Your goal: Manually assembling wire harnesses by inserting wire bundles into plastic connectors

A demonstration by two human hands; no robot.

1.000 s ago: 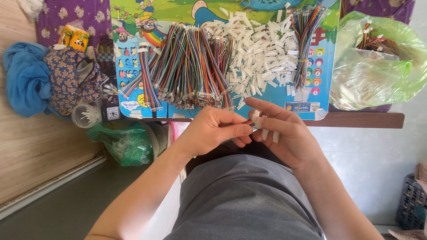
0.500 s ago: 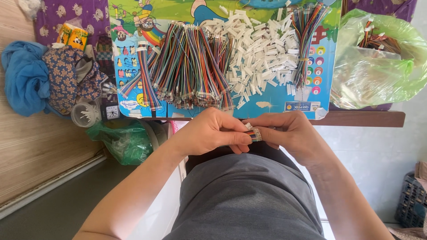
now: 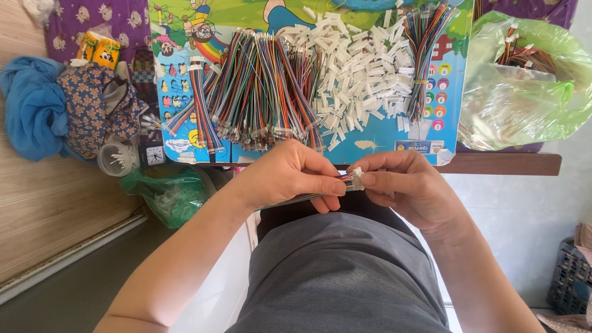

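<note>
My left hand [image 3: 293, 176] pinches a flat ribbon of thin multicoloured wires [image 3: 308, 198] near its end, in front of my lap. My right hand [image 3: 407, 185] meets it from the right, fingertips closed on a small white plastic connector [image 3: 357, 176] at the wire tips. Both hands touch at that spot, just below the table edge. Behind them on a colourful play mat [image 3: 376, 139] lie several bundles of coloured wires [image 3: 259, 92] and a heap of white connectors [image 3: 357, 68].
A green plastic bag [image 3: 524, 92] holding more wired pieces sits at the right of the wooden table [image 3: 505, 163]. Another wire bundle [image 3: 425, 37] lies by it. Left are blue and patterned cloths [image 3: 55, 111], a small clear container [image 3: 117, 157] and a green bag [image 3: 163, 194].
My right hand has drawn in from an open-fingered pose to a pinch against the wire end. Both hands have closed together on the connector.
</note>
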